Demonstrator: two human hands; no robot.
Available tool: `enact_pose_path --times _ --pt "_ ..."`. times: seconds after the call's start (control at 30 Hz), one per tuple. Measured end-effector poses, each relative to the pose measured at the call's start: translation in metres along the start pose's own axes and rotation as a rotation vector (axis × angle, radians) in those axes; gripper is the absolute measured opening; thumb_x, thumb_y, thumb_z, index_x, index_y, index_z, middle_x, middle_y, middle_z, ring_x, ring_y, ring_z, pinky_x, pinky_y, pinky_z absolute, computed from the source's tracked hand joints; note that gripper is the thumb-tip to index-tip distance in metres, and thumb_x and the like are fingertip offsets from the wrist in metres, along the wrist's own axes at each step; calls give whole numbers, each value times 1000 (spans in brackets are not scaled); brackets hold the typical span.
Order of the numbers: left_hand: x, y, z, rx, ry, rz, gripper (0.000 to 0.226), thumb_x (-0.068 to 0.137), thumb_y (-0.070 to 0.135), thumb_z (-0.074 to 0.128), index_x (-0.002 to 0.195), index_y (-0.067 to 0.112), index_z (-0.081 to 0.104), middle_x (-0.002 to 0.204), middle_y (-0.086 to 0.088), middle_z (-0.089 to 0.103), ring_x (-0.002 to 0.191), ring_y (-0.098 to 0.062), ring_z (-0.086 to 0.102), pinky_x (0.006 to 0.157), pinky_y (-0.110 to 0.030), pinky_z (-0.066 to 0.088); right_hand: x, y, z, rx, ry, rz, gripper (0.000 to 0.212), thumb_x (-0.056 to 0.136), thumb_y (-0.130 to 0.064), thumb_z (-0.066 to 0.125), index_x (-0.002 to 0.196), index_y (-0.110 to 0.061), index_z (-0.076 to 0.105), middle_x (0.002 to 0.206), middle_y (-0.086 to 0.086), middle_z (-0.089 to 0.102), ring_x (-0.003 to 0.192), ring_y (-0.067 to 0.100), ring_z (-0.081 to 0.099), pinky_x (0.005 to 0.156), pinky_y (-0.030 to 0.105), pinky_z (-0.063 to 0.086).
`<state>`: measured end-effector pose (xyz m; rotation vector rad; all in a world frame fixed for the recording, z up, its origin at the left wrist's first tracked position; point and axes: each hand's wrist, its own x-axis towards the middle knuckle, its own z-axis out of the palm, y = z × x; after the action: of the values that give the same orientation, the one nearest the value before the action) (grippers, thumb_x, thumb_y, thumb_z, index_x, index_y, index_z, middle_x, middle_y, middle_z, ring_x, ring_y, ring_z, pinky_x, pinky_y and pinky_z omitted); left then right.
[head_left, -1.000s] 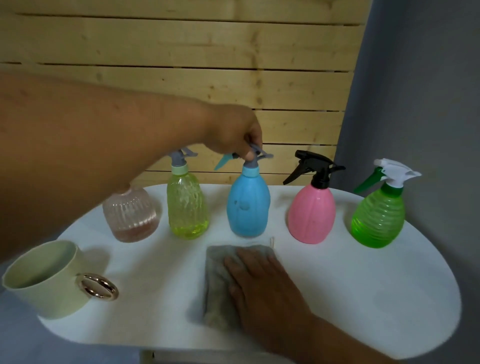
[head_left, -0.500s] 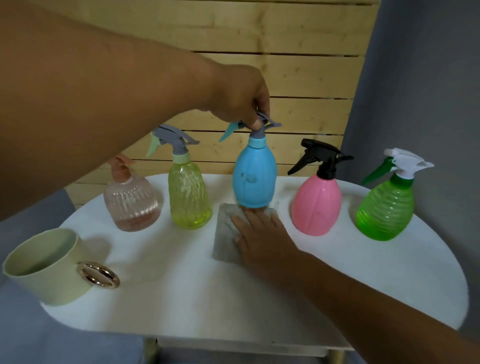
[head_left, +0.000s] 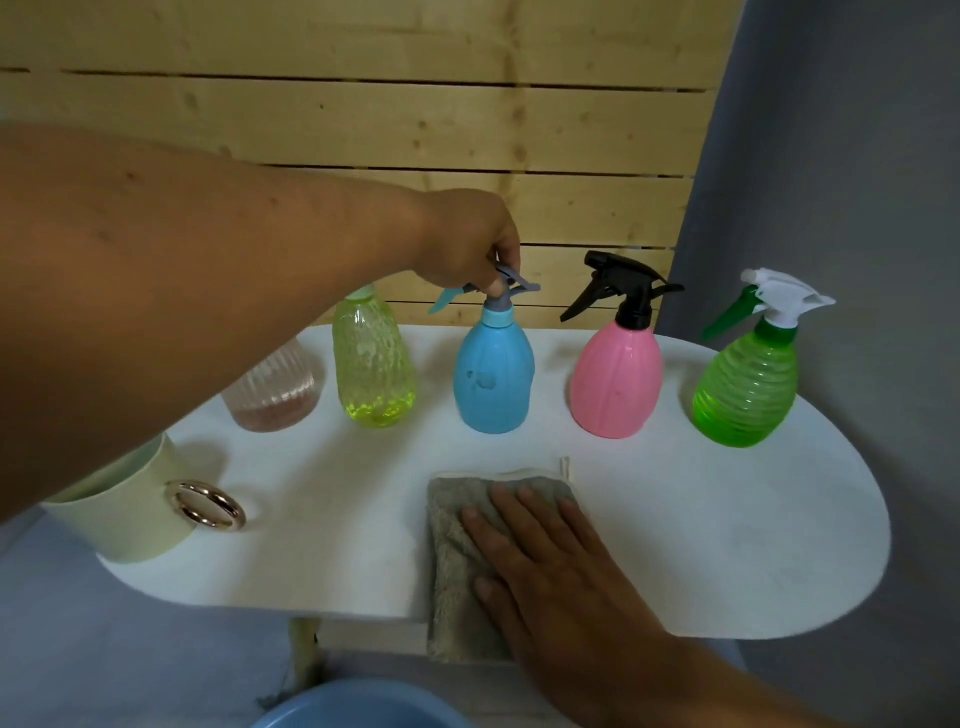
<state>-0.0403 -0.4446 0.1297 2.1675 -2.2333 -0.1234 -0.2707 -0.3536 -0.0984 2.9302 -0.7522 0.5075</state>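
On the head camera I am seeing the left hand (head_left: 467, 244) pinching the grey spray head of the blue bottle (head_left: 493, 379), which is standing upright on the white tabletop (head_left: 727, 545) between a yellow bottle (head_left: 374, 374) and a pink bottle (head_left: 615, 379). The right hand (head_left: 550, 561) is lying flat, fingers spread, on the grey cloth (head_left: 452, 519) (its near end is hanging over the front edge).

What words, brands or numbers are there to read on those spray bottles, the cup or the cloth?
None can be read.
The blue bottle, pink bottle, green bottle, yellow bottle, clear bottle, cup and cloth show plain surfaces, with no label, word or number.
The blue bottle bears only small marks, not letters.
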Motion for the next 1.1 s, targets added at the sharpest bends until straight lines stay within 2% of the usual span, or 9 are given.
enact_pose_path --times 0.17,0.3,0.4,0.47,0.57,0.73,0.9,0.97,1.1 --pt "3 -2 0 5 -8 -12 21 97 21 68 116 15 71 84 5 66 73 -6 55 62 -20 40 0 0 0 6 -24 10 52 103 -47 30 147 -29 51 150 1 53 139 22 49 111 43 24" --pt "6 -2 0 20 -8 -20 20 96 22 70 115 17 71 82 7 66 73 -7 55 63 -22 42 -1 0 1 28 -41 34 59 107 -49 13 147 -29 51 150 1 52 140 22 48 111 44 24" --pt "4 -2 -2 26 -19 -38 23 94 26 72 115 16 72 83 7 66 75 -7 57 67 -25 45 -2 1 4 40 -16 24 59 106 -49 13 146 -29 52 151 1 51 140 22 48 111 44 25" --pt "3 -1 -6 4 -50 -73 35 91 32 75 122 18 69 94 6 69 88 -13 62 82 -31 52 -1 2 4 53 17 22 60 106 -50 14 143 -29 56 148 2 54 137 23 52 109 44 28" --pt "3 2 -19 -66 -56 -121 56 91 40 74 141 21 56 118 4 70 111 -17 61 102 -34 48 0 6 5 56 29 18 60 105 -52 15 140 -31 59 145 1 57 133 22 56 106 43 32" --pt "15 35 -35 -245 120 -51 53 99 38 64 148 24 50 132 4 64 121 -14 56 97 -22 36 -14 30 1 16 36 35 57 105 -52 17 141 -33 58 145 -2 57 132 18 56 106 39 33" --pt "42 83 -12 -158 -42 77 77 89 53 70 155 28 39 150 2 51 135 -17 49 105 -26 37 -38 71 -6 -46 78 66 56 106 -50 20 140 -30 59 145 1 58 131 21 58 106 40 34" --pt "53 96 0 -61 -79 88 71 89 48 73 151 23 47 141 0 58 126 -20 54 102 -29 42 -45 80 -9 -50 95 75 56 107 -48 19 139 -28 61 144 2 59 130 21 58 106 41 34" --pt "67 102 14 17 3 111 36 92 32 74 125 16 70 102 2 67 94 -19 60 78 -30 46 -43 84 -4 -63 180 115 58 106 -38 18 129 -22 69 133 6 66 122 26 64 103 44 34"
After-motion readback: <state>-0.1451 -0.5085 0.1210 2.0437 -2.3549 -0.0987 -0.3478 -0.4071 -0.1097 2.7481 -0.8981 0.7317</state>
